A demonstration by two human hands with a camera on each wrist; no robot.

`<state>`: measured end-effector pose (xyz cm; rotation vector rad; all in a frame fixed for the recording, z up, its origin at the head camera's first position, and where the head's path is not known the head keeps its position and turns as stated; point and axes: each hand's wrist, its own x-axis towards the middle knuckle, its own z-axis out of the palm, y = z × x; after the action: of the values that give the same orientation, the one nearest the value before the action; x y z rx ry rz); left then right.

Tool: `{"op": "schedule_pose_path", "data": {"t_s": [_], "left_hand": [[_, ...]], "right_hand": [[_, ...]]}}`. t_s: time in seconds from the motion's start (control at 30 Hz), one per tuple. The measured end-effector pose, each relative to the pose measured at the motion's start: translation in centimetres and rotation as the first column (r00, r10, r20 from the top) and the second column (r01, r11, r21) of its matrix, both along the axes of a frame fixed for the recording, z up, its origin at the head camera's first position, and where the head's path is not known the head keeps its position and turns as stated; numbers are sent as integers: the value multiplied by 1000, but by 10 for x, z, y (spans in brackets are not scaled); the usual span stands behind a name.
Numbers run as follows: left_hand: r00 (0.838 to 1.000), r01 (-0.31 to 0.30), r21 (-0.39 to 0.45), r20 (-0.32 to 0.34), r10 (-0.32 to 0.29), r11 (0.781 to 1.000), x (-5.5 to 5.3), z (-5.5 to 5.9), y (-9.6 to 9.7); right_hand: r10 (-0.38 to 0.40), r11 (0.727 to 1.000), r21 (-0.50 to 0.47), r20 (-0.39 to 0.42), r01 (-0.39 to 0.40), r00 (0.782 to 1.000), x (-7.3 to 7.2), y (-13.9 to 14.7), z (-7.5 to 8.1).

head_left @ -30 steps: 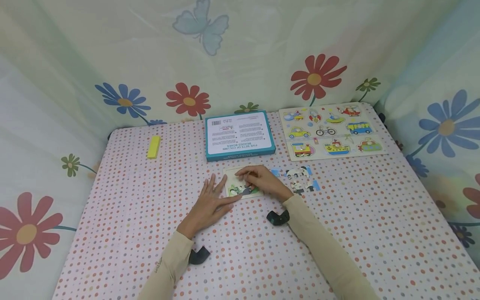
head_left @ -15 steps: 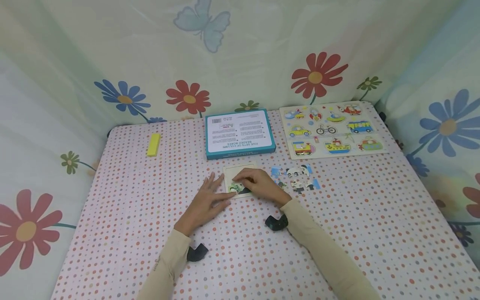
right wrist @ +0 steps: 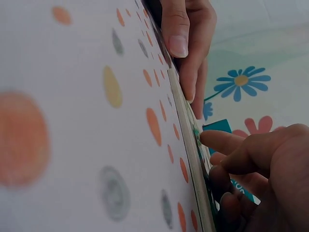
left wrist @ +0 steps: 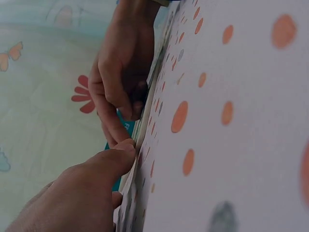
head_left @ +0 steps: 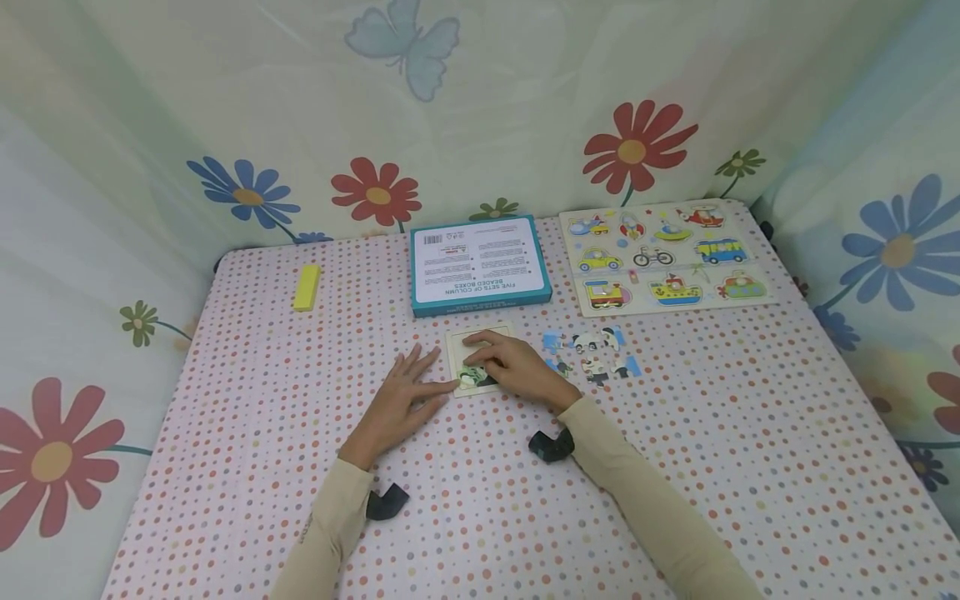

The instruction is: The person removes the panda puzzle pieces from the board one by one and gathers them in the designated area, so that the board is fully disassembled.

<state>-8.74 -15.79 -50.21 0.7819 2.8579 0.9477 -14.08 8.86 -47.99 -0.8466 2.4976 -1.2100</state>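
Note:
A small square wooden puzzle tray (head_left: pixel 453 350) lies on the table in the head view, with green, white and black picture pieces in its lower part. My left hand (head_left: pixel 397 408) has its fingers spread at the tray's left side, the thumb tip at its lower left corner. My right hand (head_left: pixel 521 367) is over the tray, fingers bent down at a dark puzzle piece (head_left: pixel 487 380), partly hidden beneath them. In the right wrist view, right fingertips (right wrist: pixel 206 139) come down at the tray's surface beside its pale edge (right wrist: pixel 186 125). Loose panda puzzle pieces (head_left: pixel 596 343) lie to the right.
Behind the tray is a teal and white box (head_left: pixel 480 265). A wooden vehicle puzzle board (head_left: pixel 645 287) lies at the back right, and a yellow block (head_left: pixel 306 287) at the back left. The dotted tablecloth (head_left: pixel 480 517) covers the table up to a flowered curtain.
My left hand has drawn back slightly to the left, its thumb moving off the pieces to the tray's corner. My right hand has shifted slightly left, with the dark piece now lower in the tray.

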Motion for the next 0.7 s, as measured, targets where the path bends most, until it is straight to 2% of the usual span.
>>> {"op": "schedule_pose_path", "data": {"t_s": [0.7], "left_hand": [[1000, -9, 37, 12, 8, 999, 0, 0, 0]], "right_hand": [[-8, 1000, 12, 30, 8, 1000, 0, -1, 2]]}}
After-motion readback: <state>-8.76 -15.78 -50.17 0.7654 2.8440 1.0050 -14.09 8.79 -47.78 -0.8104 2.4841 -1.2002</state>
